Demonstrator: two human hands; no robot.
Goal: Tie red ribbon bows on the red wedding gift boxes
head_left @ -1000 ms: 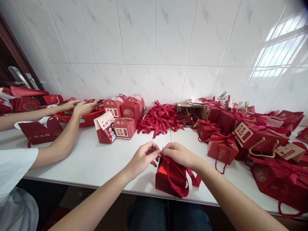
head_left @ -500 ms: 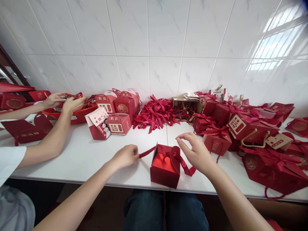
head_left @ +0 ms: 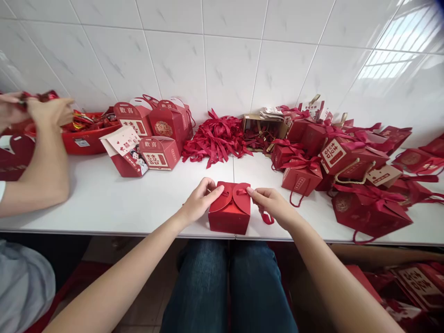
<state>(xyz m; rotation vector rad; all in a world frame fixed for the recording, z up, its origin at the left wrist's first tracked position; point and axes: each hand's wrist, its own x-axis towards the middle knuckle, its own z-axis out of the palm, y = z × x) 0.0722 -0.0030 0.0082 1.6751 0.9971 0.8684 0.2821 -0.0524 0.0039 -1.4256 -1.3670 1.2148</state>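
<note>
A small red gift box (head_left: 229, 220) sits at the table's front edge, its rounded top flaps folded inward and almost meeting. A red ribbon (head_left: 243, 191) threads through slots in the flaps, and its loose end hangs at the right. My left hand (head_left: 201, 200) is closed on the box's left side, thumb on the left flap and fingers behind it. With thumb and forefinger, my right hand (head_left: 272, 206) pinches the ribbon beside the right flap.
A heap of red ribbons (head_left: 218, 138) lies against the wall. Several unribboned boxes (head_left: 159, 155) stand left of it, near a red basin (head_left: 86, 138) of sweets. Ribboned boxes (head_left: 371, 203) pile up at the right. A co-worker's arm (head_left: 48, 162) is at far left.
The box's flaps have folded in over its top. Both my hands have moved in to the box from its sides. The view has tilted down, and the co-worker's hands have shifted left.
</note>
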